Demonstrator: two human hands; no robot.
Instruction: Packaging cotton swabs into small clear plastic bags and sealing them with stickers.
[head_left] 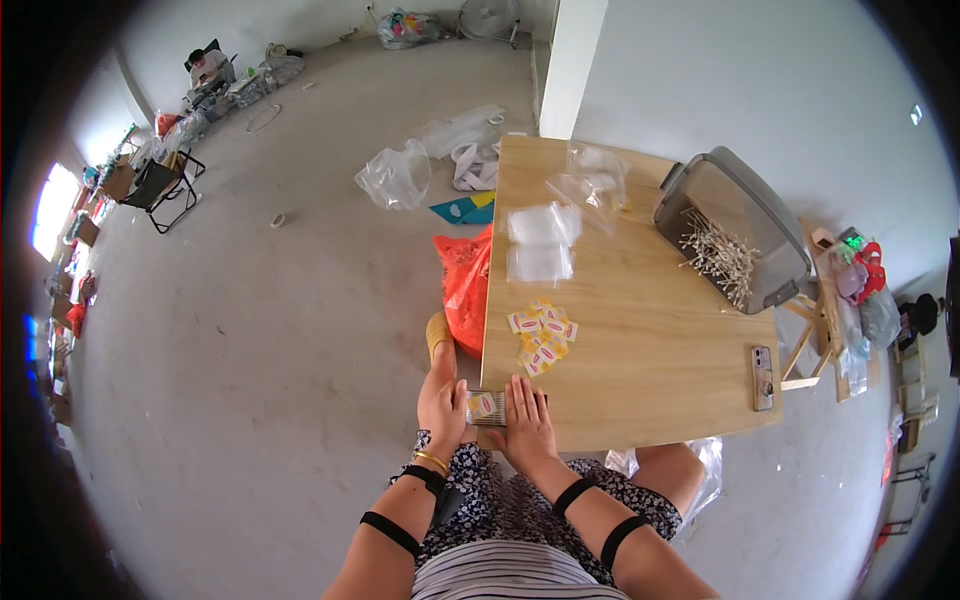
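Clear packet (486, 406) lies partly hidden beneath the right hand (526, 425).

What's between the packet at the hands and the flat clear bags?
In the head view, a loose pile of yellow-and-white labels lies between the packet and the clear bags.

- The packet (487, 407) shows yellow and white, with thin dark stripes;
- the labels (543, 333) are white and yellow, with red marks;
- the table (650, 370) is light brown;
- the bag (466, 285) is orange-red;
- the lower garment (468, 490) is black, with white flowers.
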